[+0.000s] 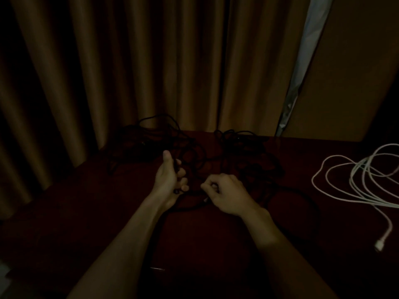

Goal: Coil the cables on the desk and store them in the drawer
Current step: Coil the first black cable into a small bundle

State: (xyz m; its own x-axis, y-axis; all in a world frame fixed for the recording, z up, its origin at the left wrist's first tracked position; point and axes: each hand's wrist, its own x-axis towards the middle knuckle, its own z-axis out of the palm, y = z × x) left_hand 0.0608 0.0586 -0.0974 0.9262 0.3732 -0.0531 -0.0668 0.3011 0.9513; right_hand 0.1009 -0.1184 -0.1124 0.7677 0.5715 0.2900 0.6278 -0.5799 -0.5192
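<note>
The black cable (301, 192) lies in a loose tangle across the middle of the dark desk (86, 212), one strand looping out toward the right. The left hand (170, 178) grips a few gathered turns of it, fingers curled round them. The right hand (226, 195) pinches a strand just beside, near what looks like a plug end. The coil seems barely begun. To do it well, the right hand should feed slack in even loops of matching size, letting the cable twist free and not forcing kinks. A white cable (356, 175) sprawls uncoiled, well apart at the right. A curtain (108, 72) hangs behind. No drawer is in view.
</note>
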